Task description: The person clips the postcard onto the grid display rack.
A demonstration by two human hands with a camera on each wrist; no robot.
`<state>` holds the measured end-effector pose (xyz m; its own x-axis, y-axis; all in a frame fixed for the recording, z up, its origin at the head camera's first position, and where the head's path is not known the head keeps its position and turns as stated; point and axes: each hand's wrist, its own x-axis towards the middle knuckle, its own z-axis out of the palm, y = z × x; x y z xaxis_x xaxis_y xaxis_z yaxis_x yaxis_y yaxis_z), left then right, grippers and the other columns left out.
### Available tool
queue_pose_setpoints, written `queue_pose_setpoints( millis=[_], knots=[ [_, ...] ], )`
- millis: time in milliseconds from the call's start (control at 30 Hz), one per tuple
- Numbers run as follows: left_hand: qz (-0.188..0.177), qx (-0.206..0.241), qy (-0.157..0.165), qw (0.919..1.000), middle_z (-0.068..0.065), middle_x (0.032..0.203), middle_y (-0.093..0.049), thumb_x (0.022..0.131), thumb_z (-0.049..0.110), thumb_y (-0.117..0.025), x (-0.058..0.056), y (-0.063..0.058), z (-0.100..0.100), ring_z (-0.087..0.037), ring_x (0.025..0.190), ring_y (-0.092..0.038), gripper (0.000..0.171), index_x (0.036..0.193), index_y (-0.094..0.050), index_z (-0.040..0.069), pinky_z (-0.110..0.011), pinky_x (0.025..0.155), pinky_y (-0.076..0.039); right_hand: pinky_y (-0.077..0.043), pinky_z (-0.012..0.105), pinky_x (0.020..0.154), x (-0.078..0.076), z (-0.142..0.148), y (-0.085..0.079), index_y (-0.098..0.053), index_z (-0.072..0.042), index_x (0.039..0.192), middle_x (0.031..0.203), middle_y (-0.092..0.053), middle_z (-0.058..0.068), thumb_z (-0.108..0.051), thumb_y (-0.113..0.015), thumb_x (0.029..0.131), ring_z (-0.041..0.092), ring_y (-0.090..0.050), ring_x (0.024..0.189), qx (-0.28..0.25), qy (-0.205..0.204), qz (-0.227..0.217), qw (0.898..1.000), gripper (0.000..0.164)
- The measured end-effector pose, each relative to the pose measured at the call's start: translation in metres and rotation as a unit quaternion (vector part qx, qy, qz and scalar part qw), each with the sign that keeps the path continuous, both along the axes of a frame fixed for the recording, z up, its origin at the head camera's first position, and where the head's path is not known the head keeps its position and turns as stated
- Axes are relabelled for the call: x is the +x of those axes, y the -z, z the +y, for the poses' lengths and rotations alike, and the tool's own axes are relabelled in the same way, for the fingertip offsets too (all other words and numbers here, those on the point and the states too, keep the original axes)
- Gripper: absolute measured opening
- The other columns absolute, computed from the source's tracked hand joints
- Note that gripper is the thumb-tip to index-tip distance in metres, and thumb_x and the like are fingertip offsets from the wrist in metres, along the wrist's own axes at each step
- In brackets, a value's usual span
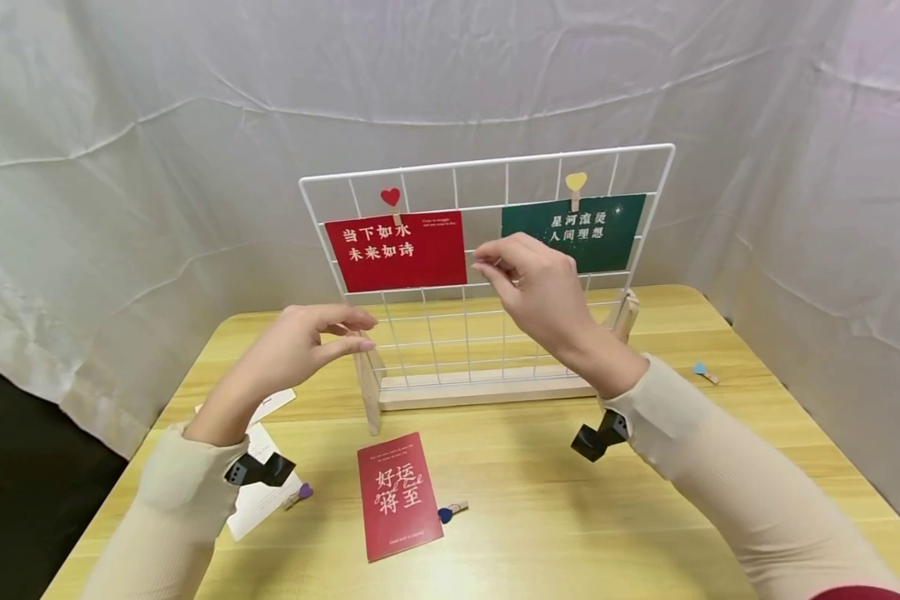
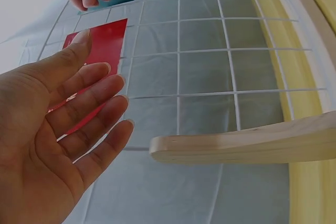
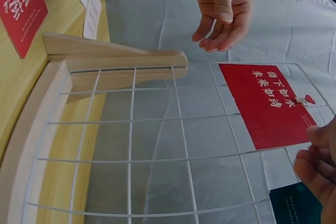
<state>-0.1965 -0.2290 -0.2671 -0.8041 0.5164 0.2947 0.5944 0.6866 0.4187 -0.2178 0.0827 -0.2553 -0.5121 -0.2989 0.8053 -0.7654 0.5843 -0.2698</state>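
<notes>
A red card [image 1: 397, 252] with white characters hangs on the left of a white wire grid [image 1: 506, 171], held by a red-heart clothespin [image 1: 391, 197]. My right hand [image 1: 540, 287] is just by that card's right edge, thumb and index fingertips slightly apart. In the right wrist view its fingertips [image 3: 312, 137] come right at the card's corner. A dark green card [image 1: 607, 225] hangs on the right under a yellow-heart clothespin [image 1: 576, 183], partly behind my right hand. My left hand [image 1: 300, 337] hovers beside the grid's left wooden foot, fingers relaxed, holding nothing.
On the wooden table lie a red card [image 1: 399, 496], a blue-heart clothespin [image 1: 452, 511], and a purple-heart clothespin [image 1: 298, 496] by white cards [image 1: 258, 492] partly under my left arm. A light-blue clothespin [image 1: 705, 372] lies at right. Wooden base [image 1: 487, 387] supports the grid.
</notes>
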Motion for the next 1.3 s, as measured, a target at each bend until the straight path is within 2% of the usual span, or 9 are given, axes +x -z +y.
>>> queue_pose_setpoints(
  millis=[233, 433, 600, 800, 1100, 1300],
  knots=[
    [-0.002, -0.004, 0.007, 1.0000, 0.000, 0.111, -0.070, 0.089, 0.027, -0.074, 0.005, 0.014, -0.005, -0.023, 0.099, -0.065, 0.029, 0.115, -0.071, 0.015, -0.046, 0.082, -0.053, -0.053, 0.027, 0.068, 0.007, 0.002, 0.011, -0.072, -0.005, 0.104, 0.094, -0.067, 0.003, -0.013, -0.072, 0.090, 0.012, -0.060, 0.077, 0.010, -0.008, -0.025, 1.000, 0.016],
    [-0.018, 0.001, 0.014, 0.9997, 0.000, 0.113, -0.069, 0.089, 0.024, -0.074, 0.009, 0.025, -0.009, -0.026, 0.102, -0.064, 0.028, 0.115, -0.071, 0.014, -0.046, 0.084, -0.053, -0.054, 0.027, 0.069, 0.011, 0.004, 0.017, -0.072, -0.007, 0.106, 0.094, -0.068, 0.001, -0.013, -0.074, 0.089, 0.011, -0.063, 0.078, 0.006, -0.022, -0.058, 0.998, 0.018],
    [-0.028, 0.004, 0.010, 0.9996, 0.001, 0.114, -0.069, 0.089, 0.028, -0.073, 0.013, 0.034, -0.012, -0.027, 0.103, -0.063, 0.030, 0.117, -0.071, 0.015, -0.046, 0.083, -0.053, -0.056, 0.031, 0.069, 0.014, 0.007, 0.024, -0.072, -0.006, 0.107, 0.094, -0.068, 0.001, -0.013, -0.074, 0.088, 0.012, -0.065, 0.079, 0.001, -0.033, -0.081, 0.996, 0.020],
    [-0.035, 0.011, 0.019, 0.9991, 0.001, 0.116, -0.068, 0.089, 0.026, -0.074, 0.020, 0.047, -0.013, -0.022, 0.107, -0.062, 0.032, 0.119, -0.070, 0.015, -0.045, 0.087, -0.053, -0.056, 0.031, 0.072, 0.018, 0.012, 0.032, -0.071, -0.007, 0.111, 0.096, -0.068, 0.001, -0.014, -0.076, 0.087, 0.011, -0.065, 0.083, 0.004, -0.048, -0.111, 0.993, 0.025],
    [-0.052, 0.014, 0.005, 0.9985, 0.001, 0.119, -0.068, 0.086, 0.028, -0.076, 0.029, 0.073, -0.018, -0.019, 0.109, -0.062, 0.036, 0.119, -0.069, 0.015, -0.041, 0.088, -0.053, -0.056, 0.036, 0.080, 0.029, 0.018, 0.053, -0.069, -0.009, 0.117, 0.111, -0.068, 0.000, -0.016, -0.077, 0.086, 0.014, -0.065, 0.092, -0.006, -0.102, -0.203, 0.974, 0.033],
    [-0.068, 0.016, -0.004, 0.9975, 0.001, 0.120, -0.067, 0.088, 0.034, -0.073, 0.033, 0.087, -0.017, -0.021, 0.107, -0.062, 0.038, 0.120, -0.069, 0.015, -0.044, 0.088, -0.052, -0.056, 0.039, 0.084, 0.037, 0.022, 0.073, -0.068, -0.011, 0.119, 0.116, -0.066, 0.003, -0.019, -0.076, 0.087, 0.018, -0.064, 0.098, -0.001, -0.117, -0.239, 0.964, 0.034]
  ],
)
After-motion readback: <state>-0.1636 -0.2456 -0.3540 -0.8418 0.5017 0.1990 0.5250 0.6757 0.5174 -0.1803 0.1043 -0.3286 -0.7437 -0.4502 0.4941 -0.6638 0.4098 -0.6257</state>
